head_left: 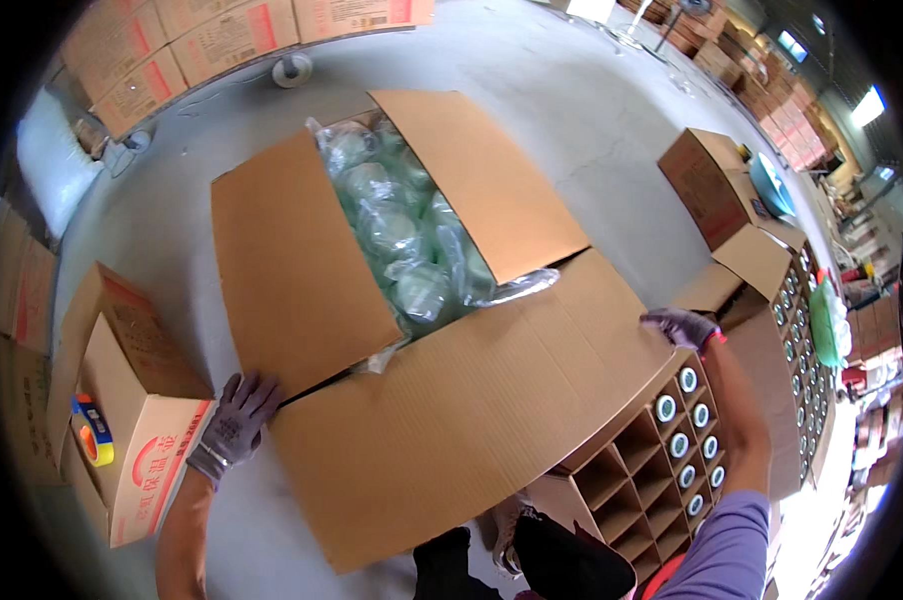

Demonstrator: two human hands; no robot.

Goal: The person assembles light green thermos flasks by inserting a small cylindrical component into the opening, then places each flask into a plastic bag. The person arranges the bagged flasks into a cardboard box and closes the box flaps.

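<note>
A large brown carton stands in the middle with its flaps folded partly open. Inside it are several pale green round items [393,228] wrapped in clear plastic; their exact kind cannot be told. The wide near flap [462,400] slopes toward me. My left hand [240,418], in a grey glove, lies with its fingers stretched at the carton's near left corner, beside the left flap [297,265]. My right hand [682,326], gloved too, is closed on the right edge of the near flap. The right flap [492,185] leans over part of the contents.
A divided carton [627,455] holding several white-capped items is at my lower right. At left, a smaller carton [162,460] carries a tape roll [94,430]. More cartons [712,185] stand at right, one with a blue basin [772,188]. Stacked cartons [237,45] line the back left.
</note>
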